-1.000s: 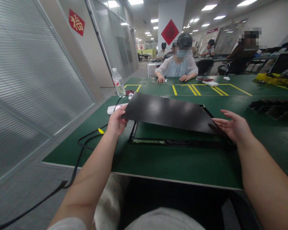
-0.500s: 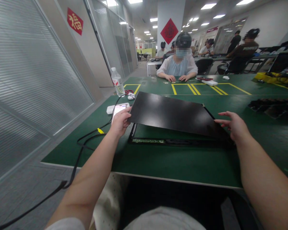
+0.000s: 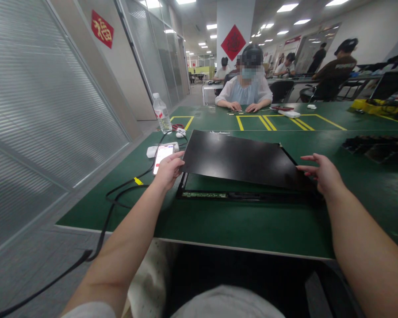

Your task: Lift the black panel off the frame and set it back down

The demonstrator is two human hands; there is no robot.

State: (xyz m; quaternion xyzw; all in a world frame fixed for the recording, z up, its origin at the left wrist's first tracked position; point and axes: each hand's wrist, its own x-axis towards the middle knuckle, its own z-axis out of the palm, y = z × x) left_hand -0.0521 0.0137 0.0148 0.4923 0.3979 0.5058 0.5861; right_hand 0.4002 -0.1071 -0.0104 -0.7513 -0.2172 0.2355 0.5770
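A large thin black panel (image 3: 239, 159) hangs tilted over a black rectangular frame (image 3: 219, 194) that lies flat on the green table (image 3: 239, 225). My left hand (image 3: 168, 168) is closed on the panel's left corner and holds that side raised. My right hand (image 3: 320, 173) rests on the panel's right corner with its fingers stretched out, low near the frame. A green circuit strip shows along the frame's front edge.
A lit phone (image 3: 162, 158) and a white charger lie left of the frame, with black cables (image 3: 119, 196) trailing off the table's edge. A water bottle (image 3: 161, 113) stands further back. A person (image 3: 244, 88) sits opposite. Dark trays (image 3: 378, 148) lie at the right.
The panel has come down closer to the frame, its left side lower than before. My right hand has sunk with the right corner. The phone, hidden before, now shows.
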